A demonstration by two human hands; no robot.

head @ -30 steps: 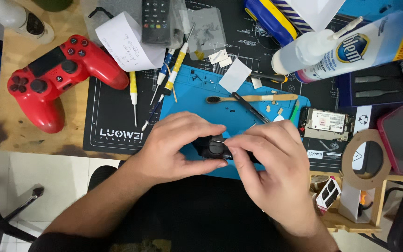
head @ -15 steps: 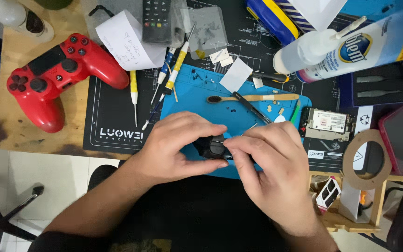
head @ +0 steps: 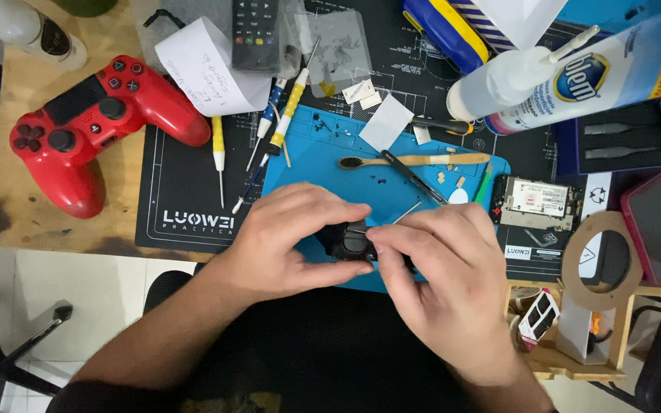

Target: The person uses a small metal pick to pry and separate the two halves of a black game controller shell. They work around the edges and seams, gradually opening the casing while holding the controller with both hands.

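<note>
Quick tally across the bench: one red game controller (head: 89, 126), one black remote (head: 255, 34), and two mats, a black one (head: 185, 191) with a blue one (head: 323, 145) on top. Three screwdrivers lie between them: one yellow-handled (head: 218, 149), one blue-handled (head: 268, 122), one yellow-and-white (head: 288, 115). One wooden-handled brush (head: 415, 160), one small circuit board (head: 537, 203), two white squeeze bottles (head: 506, 80) (head: 613, 69), one cardboard ring (head: 610, 260). Two hands, left hand (head: 284, 241) and right hand (head: 441, 275), share one small black part (head: 350, 241).
</note>
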